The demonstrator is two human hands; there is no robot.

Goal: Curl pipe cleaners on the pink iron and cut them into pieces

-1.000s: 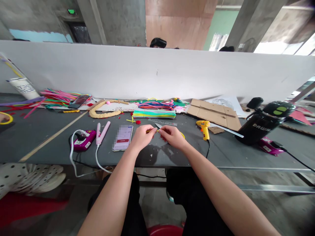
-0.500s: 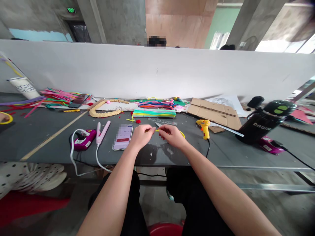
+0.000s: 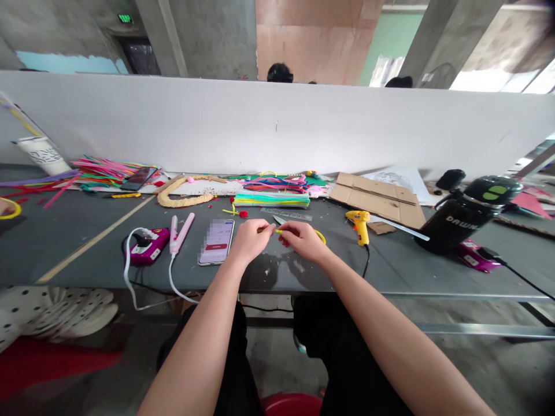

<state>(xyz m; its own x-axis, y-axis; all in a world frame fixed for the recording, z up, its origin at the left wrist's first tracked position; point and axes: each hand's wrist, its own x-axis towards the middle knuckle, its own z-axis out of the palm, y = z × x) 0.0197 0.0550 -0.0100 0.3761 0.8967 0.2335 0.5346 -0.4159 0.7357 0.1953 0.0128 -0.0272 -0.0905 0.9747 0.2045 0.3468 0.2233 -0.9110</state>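
Above the grey table, my left hand [image 3: 252, 238] and my right hand [image 3: 302, 238] meet, fingertips pinched close together. Between them is a short yellow pipe cleaner [image 3: 278, 231], mostly covered by the fingers. Behind my right hand lies a pair of scissors [image 3: 321, 236]; its blade tip and part of a yellow handle show. A small red-headed, yellow-green pipe cleaner piece [image 3: 243, 214] rests just beyond my left hand. Farther back are a clear ruler [image 3: 295, 215] and a bundle of green, white and yellow pipe cleaners [image 3: 272, 200].
Left of my hands are a phone [image 3: 217, 242], a pink hair straightener [image 3: 180, 234] and a purple power strip [image 3: 150, 247] with cables. To the right are a yellow glue gun [image 3: 359, 225], cardboard [image 3: 377, 199] and a black bottle [image 3: 463, 216]. A neighbour's hand [image 3: 6, 207] shows far left.
Both hands stay in nearly the same place, with only a slight shift of the fingers on the yellow pipe cleaner. The neighbour's hand at the far left moves slightly left.
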